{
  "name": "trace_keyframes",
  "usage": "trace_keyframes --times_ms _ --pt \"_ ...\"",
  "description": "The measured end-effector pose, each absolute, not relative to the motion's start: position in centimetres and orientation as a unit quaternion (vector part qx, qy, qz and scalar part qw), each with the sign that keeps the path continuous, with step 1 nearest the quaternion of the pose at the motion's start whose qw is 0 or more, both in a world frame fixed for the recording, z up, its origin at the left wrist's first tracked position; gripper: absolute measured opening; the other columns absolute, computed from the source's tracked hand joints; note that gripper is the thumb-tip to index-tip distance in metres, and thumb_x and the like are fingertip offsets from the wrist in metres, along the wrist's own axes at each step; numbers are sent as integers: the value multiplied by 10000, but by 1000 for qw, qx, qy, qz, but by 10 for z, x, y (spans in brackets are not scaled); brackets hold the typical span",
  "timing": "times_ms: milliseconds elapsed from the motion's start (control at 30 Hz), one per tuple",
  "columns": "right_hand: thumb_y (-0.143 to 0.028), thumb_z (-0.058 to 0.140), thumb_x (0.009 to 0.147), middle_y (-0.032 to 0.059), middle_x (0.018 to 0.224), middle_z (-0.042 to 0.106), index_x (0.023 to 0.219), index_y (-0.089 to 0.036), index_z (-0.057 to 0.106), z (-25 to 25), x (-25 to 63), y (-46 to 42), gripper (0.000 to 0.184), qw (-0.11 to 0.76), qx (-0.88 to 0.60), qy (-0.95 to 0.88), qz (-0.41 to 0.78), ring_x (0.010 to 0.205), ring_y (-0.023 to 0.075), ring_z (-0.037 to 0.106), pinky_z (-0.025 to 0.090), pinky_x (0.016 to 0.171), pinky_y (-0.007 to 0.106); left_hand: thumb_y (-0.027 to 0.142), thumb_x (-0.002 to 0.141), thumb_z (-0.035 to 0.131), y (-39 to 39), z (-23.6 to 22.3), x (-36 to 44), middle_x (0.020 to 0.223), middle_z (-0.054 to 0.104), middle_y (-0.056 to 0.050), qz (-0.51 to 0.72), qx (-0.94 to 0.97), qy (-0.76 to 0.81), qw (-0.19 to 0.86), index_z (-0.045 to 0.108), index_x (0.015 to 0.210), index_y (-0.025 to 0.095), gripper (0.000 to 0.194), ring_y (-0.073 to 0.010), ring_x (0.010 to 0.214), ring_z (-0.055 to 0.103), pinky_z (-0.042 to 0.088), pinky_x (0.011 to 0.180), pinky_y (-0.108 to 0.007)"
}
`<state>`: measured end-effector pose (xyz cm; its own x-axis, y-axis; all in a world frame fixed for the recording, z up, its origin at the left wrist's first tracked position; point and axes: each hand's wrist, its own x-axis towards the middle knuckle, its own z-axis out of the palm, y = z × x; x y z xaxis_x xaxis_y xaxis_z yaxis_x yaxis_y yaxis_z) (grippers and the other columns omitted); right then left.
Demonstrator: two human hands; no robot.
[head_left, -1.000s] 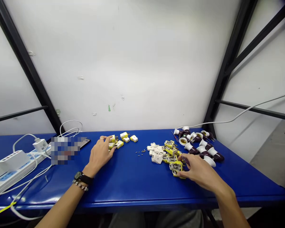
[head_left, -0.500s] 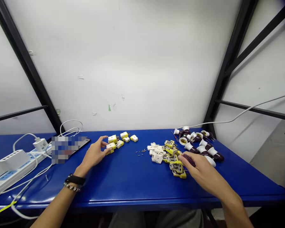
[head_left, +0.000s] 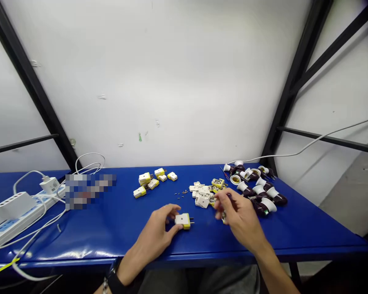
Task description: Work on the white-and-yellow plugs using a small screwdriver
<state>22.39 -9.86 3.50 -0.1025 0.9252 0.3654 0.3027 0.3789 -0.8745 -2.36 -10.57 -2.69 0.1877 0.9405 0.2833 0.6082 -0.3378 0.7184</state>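
My left hand (head_left: 159, 230) is closed on a white and yellow two-pin plug (head_left: 182, 220), thumb and fingers at its left end, pins to the right, close above the blue table. My right hand (head_left: 241, 214), slightly blurred, grips a dark-handled screwdriver (head_left: 229, 197) whose working end I cannot make out. It hovers over yellow plug bases (head_left: 218, 183) with exposed metal parts, hiding several of them. White plug covers (head_left: 203, 199) lie heaped just left of these bases. Between the heaps and the far plugs are several tiny screws (head_left: 184, 192).
Several closed plugs (head_left: 144, 178) sit at the back left of centre. Dark lamp holders with white rims (head_left: 259, 190) crowd the right side. A white power strip (head_left: 21, 212) with cables and a blurred-out flat object (head_left: 86, 192) occupy the left. Black frame posts (head_left: 66, 151) stand behind.
My left hand has let go of a plug at the back left, come toward me and right, and now holds another plug. My right hand has shifted slightly left, keeping the screwdriver.
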Motion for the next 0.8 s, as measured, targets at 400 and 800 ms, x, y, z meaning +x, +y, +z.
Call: trace_keyframes --times_ms 400,800 --pt "-389 424 1044 11 731 656 858 -203 577 30 182 -88 305 433 -393 -759 286 621 154 659 499 609 259 202 862 688 -110 -26 -7 1038 725 -34 340 762 505 222 683 1078 257 223 -234 983 662 501 890 -361" --pt "-339 444 1038 1 734 664 839 -211 586 43 175 -83 276 377 -395 -800 248 674 161 648 460 643 262 207 867 674 -111 -23 -5 1073 723 -50 352 774 486 202 684 1066 257 206 -253 1032 652 509 922 -380"
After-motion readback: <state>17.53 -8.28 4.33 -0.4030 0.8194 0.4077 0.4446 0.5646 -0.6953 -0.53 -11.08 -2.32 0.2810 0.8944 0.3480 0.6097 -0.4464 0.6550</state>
